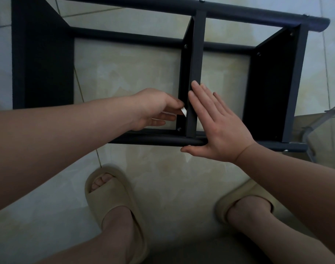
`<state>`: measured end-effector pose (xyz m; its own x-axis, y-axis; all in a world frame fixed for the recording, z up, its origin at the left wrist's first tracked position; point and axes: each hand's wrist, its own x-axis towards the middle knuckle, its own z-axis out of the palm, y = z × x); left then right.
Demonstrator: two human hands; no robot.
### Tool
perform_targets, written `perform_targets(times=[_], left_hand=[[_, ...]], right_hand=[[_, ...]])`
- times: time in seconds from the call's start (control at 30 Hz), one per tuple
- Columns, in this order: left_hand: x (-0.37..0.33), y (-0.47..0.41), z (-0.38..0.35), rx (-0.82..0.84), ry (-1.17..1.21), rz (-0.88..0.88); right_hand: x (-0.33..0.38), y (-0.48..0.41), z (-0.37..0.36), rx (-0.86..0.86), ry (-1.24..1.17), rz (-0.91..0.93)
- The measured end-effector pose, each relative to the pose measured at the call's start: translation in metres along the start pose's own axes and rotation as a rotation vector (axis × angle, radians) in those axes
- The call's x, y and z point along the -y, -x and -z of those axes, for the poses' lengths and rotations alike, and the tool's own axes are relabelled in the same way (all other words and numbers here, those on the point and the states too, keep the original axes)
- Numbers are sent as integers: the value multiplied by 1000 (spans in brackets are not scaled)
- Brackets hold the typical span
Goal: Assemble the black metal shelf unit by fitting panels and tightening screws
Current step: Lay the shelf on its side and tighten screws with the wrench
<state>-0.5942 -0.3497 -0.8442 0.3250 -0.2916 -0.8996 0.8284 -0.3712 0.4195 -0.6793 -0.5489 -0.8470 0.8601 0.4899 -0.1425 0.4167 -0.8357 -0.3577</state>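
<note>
From the head camera, looking down, the black shelf unit (239,15) lies on its side on the tiled floor (124,69), filling the upper half of the frame. Its middle panel (198,54) runs down the centre to the near rail (153,140). The right hand (220,128) lies flat with straight fingers against that panel's edge, its thumb under the rail, seemingly bracing the panel. The left hand (153,107), left of centre, pinches a small white piece (183,112) against the panel's left face, just above a screw (179,129). Whether the piece is a tool or a label cannot be told. The step looks like securing the middle panel at its lower corner. The next move likely calls for keeping the panel square while that screw is tightened. At the right edge of the frame stands a clear plastic container (326,126); its contents cannot be made out. Two beige slippers (109,191) fill the bottom.
</note>
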Motion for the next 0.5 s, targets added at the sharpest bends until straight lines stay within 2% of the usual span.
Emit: perform_targets(times=[0.5], left_hand=[[0,-1,1,99,-58,28]], right_hand=[[1,0,1,11,5,-2]])
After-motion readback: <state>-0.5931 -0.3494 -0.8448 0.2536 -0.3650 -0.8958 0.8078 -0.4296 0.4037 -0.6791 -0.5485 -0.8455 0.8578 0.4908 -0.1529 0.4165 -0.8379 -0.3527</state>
